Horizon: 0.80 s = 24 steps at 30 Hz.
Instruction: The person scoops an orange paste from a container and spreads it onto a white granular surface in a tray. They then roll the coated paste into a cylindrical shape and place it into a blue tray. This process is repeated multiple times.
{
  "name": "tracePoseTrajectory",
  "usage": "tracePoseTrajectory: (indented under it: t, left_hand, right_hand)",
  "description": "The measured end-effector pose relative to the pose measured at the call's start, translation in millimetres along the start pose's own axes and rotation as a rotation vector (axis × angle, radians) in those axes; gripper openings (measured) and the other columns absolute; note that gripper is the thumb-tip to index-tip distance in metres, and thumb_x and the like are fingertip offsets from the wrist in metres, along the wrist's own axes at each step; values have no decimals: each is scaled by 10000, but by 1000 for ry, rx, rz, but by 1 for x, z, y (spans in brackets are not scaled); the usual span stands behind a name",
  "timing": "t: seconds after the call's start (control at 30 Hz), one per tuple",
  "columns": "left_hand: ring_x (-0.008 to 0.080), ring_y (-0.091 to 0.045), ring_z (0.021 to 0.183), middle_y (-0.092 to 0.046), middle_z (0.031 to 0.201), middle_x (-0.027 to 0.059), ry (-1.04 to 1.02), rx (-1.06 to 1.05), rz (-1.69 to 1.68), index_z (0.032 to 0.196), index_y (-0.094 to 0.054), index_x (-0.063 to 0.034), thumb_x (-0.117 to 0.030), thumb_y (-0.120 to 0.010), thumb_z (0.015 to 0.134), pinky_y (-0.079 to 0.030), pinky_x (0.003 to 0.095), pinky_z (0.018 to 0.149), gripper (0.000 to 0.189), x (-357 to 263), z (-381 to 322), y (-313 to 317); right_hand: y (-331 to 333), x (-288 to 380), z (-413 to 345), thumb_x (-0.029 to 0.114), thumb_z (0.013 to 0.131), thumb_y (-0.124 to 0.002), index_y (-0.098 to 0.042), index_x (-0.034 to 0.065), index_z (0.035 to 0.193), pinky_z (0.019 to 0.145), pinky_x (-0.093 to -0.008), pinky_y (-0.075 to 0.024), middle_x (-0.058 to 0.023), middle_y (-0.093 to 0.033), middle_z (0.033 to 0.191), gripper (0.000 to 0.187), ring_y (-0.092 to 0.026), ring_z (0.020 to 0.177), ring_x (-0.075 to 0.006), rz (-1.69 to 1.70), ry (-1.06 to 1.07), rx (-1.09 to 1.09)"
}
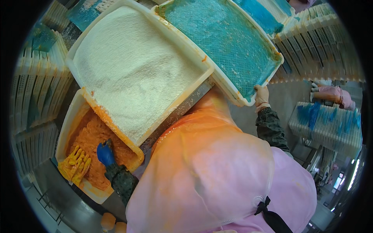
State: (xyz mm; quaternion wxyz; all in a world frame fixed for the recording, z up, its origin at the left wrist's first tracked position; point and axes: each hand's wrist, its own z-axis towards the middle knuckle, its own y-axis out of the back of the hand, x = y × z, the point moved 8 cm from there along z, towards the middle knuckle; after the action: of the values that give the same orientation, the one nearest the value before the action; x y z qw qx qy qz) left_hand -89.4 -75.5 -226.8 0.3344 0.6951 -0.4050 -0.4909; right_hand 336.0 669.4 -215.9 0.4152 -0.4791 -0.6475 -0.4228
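Observation:
My left hand [105,153], in a blue glove, is over orange, wet, lumpy food mix [97,132] in a white plastic tub [62,139]; its fingertips are dark and unclear, so whether they hold anything cannot be told. Yellow rubber gloves [75,166] lie at that tub's left side. Beside it, a large white tub [177,109] holds pale crumbs or granules [131,67]. My right hand [261,96], in a pale glove, grips the near right corner of a white plastic tray [233,94] lined with teal mesh or film [224,49].
Stacked white trays stand at the left [38,84] and upper right [317,40]. Another stack [326,125] with blue film is at the right, near a person in pink [338,94]. A metal table edge [186,102] shows below the crumb tub. Orange containers [108,221] are at the bottom.

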Motion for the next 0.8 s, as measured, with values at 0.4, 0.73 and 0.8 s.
tracePoseTrajectory:
  t: [0.4,0.73,0.8]
  left_hand:
    - [422,-666,937,-704,1031,252,-158,89,262,1005,-708,31,-258,-678,900,-502,458,769,309,-33,-7,-16]
    - [425,-659,868,-697,952,242,-184,-5,210,938,-693,23,-244,-723,858,-498,460,729,281,-41,-15,-9]
    - [424,-653,856,-694,951,244,-208,-85,100,940,-691,23,-256,-724,862,-492,458,720,292,-22,-9,-13]
  right_hand:
    - [-9,-10,5,0,860,-569,-579,-41,1000,727,-400,-486,-84,-632,903,146,-606,781,-225,61,58,15]
    - [-34,3,-27,21,863,-574,-586,-9,921,698,-377,-452,-43,-592,834,66,-571,753,-194,186,61,33]
    - [-27,-3,-21,9,862,-568,-588,-6,927,697,-375,-454,-45,-600,840,70,-578,757,-195,157,89,17]
